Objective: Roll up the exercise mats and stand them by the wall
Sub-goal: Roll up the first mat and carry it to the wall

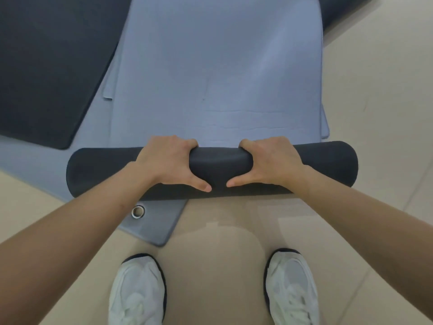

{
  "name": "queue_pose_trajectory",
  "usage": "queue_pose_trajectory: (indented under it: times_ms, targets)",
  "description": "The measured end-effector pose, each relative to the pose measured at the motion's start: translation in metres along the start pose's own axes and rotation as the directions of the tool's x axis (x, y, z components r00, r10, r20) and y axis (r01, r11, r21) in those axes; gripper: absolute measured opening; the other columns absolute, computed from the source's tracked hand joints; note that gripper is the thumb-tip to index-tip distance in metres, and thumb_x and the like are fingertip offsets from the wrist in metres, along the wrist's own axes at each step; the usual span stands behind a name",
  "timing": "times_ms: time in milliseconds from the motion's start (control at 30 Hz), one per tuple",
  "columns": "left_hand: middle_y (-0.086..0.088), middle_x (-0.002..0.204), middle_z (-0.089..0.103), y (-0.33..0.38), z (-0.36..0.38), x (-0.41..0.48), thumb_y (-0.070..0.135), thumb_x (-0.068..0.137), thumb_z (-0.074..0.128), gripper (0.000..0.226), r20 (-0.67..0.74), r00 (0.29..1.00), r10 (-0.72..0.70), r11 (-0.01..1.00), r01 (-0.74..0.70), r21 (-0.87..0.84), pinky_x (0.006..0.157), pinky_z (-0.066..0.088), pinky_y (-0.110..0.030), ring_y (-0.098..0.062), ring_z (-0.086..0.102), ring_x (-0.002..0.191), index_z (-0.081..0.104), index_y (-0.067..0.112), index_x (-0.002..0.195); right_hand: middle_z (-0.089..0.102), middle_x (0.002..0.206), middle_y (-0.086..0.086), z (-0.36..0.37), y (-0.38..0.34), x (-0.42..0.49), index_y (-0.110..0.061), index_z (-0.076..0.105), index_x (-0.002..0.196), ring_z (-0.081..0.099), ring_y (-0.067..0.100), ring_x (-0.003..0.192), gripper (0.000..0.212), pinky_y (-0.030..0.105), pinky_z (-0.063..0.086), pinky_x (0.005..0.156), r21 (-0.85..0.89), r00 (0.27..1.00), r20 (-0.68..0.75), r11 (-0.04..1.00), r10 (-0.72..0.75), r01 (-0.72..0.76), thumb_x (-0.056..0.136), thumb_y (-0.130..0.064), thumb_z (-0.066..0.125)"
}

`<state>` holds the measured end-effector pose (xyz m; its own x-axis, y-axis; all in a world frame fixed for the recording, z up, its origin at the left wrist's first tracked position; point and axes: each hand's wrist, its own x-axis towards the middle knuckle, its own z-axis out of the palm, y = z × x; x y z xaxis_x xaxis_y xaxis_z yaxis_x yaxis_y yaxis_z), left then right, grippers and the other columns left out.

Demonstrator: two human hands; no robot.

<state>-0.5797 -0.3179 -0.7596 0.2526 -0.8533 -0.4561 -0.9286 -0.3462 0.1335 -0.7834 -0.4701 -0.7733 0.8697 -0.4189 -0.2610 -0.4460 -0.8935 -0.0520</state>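
Observation:
A blue-grey exercise mat (218,66) lies flat on the floor, stretching away from me. Its near end is wound into a thick dark roll (100,172) lying crosswise in front of my feet. My left hand (171,160) grips the roll left of its middle, fingers curled over the far side and thumb on the near side. My right hand (271,160) grips it the same way just right of the middle. The two thumbs almost meet.
A dark mat (51,66) lies flat at the left, and another blue-grey mat with a metal eyelet (138,211) sticks out under the roll. A dark mat corner (342,10) shows at the top right. Beige floor tiles (379,90) run along the right. My white shoes (138,292) stand behind the roll.

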Motion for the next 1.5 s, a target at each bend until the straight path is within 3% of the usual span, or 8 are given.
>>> queue_pose_trajectory:
  times_ms: [300,433,533,700,933,1133,1367,1500]
  targets:
    - [0.012,0.089,0.064,0.036,0.053,-0.08,0.097,0.053,0.065,0.083,0.257,0.966,0.04,0.987,0.002,-0.162,0.071,0.049,-0.035,-0.013,0.059,0.082,0.056,0.036,0.108,0.058,0.064,-0.006,0.03,-0.031,-0.084,-0.029,0.055,0.086,0.056,0.015,0.063,0.078,0.036,0.043,0.062,0.205,0.981,0.186,0.978,-0.062,0.023,0.067,-0.102,0.032]
    - [0.002,0.13,0.065,0.033,0.073,-0.096,0.09,0.072,0.053,0.092,-0.108,0.991,0.073,0.989,-0.086,-0.117,0.096,0.045,-0.044,-0.026,0.059,0.115,0.055,0.027,0.138,0.061,0.069,-0.004,0.034,-0.024,-0.061,-0.026,0.059,0.079,0.056,0.014,0.068,0.074,0.034,0.034,0.06,0.274,0.966,0.255,0.961,-0.044,-0.029,0.075,-0.096,0.039]
    - [-0.007,0.142,0.061,0.049,0.097,-0.129,0.062,0.086,0.062,0.071,-0.455,0.889,0.042,0.99,-0.1,-0.104,0.102,0.042,-0.047,-0.033,0.057,0.126,0.059,0.015,0.139,0.063,0.073,-0.003,0.041,-0.015,-0.039,-0.02,0.06,0.076,0.059,0.015,0.075,0.079,0.037,0.039,0.066,0.336,0.946,0.324,0.937,-0.02,-0.095,0.075,-0.097,0.04]
    - [-0.017,0.169,0.023,0.065,0.132,-0.144,0.075,0.084,0.06,0.104,-0.351,0.933,0.076,0.996,-0.058,0.064,0.125,0.015,-0.06,-0.041,0.02,0.156,0.029,0.014,0.162,0.065,0.079,0.004,0.049,-0.009,-0.02,-0.008,0.058,0.079,0.063,0.026,0.084,0.09,0.039,0.045,0.073,0.362,0.93,0.366,0.913,0.047,-0.188,0.073,-0.097,0.044]
    - [-0.016,0.161,0.041,0.051,0.126,-0.113,0.087,0.075,0.058,0.112,-0.435,0.896,0.09,0.994,-0.053,0.097,0.124,0.023,-0.057,-0.039,0.037,0.149,0.037,0.016,0.159,0.064,0.104,-0.002,0.041,-0.022,-0.037,-0.021,0.069,0.107,0.058,0.022,0.101,0.06,0.034,0.041,0.085,0.367,0.974,-0.102,0.917,0.204,-0.154,0.088,-0.075,0.053]
    - [-0.006,0.138,0.064,0.035,0.086,-0.072,0.098,0.07,0.047,0.107,-0.428,0.903,0.043,0.999,-0.031,0.035,0.107,0.042,-0.046,-0.032,0.06,0.121,0.055,0.021,0.144,0.069,0.111,0.009,0.065,-0.047,-0.079,-0.011,0.073,0.111,0.062,0.032,0.101,0.063,0.045,0.044,0.092,0.22,0.795,-0.59,0.975,0.144,-0.013,0.09,-0.069,0.06]
    - [0.006,0.117,0.069,0.008,0.028,-0.009,0.106,0.063,0.033,0.099,-0.127,0.992,-0.002,0.998,-0.006,-0.065,0.085,0.046,-0.041,-0.027,0.063,0.111,0.056,0.038,0.131,0.048,0.153,0.016,0.062,-0.039,-0.065,-0.012,0.045,0.152,0.041,0.04,0.143,0.106,0.063,0.022,0.12,-0.01,0.933,-0.344,0.993,0.108,-0.118,0.08,-0.09,0.046]
    - [-0.006,0.12,0.07,0.007,0.016,0.004,0.086,0.08,0.039,0.085,-0.453,0.891,0.013,1.0,-0.016,-0.002,0.09,0.044,-0.045,-0.034,0.061,0.11,0.066,0.021,0.128,0.058,0.14,0.006,0.031,-0.018,-0.02,-0.02,0.048,0.146,0.051,0.032,0.128,0.104,0.051,0.032,0.114,-0.018,0.966,-0.23,0.992,0.114,-0.122,0.077,-0.096,0.032]
